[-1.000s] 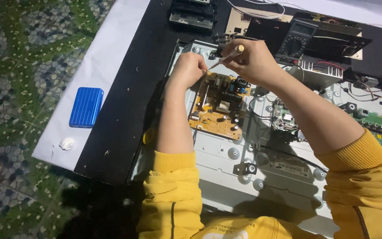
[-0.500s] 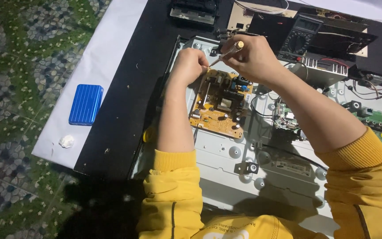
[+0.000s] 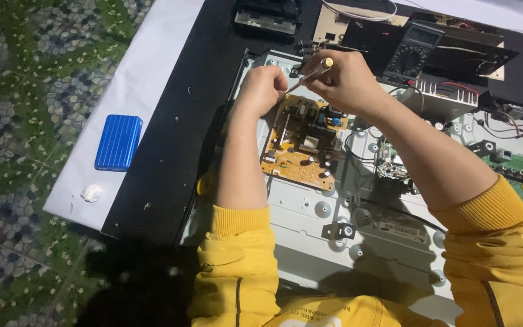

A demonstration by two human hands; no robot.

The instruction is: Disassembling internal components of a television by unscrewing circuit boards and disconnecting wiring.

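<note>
Head view: right hand (image 3: 349, 82) clamped on screwdriver (image 3: 310, 75); left hand (image 3: 261, 91) apparently fisted beside circuit board (image 3: 304, 142). A slipped tip could gouge components.

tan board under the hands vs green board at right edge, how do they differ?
The tan circuit board is in full view and lies just below both hands; the green circuit board is cut off by the frame edge and far from them. Tan sits mid-chassis, green at the far right among wires. Both lie flat on the grey metal chassis.

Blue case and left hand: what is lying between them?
In the head view, between the blue case and the left hand lie white sheet and black panel.
</note>
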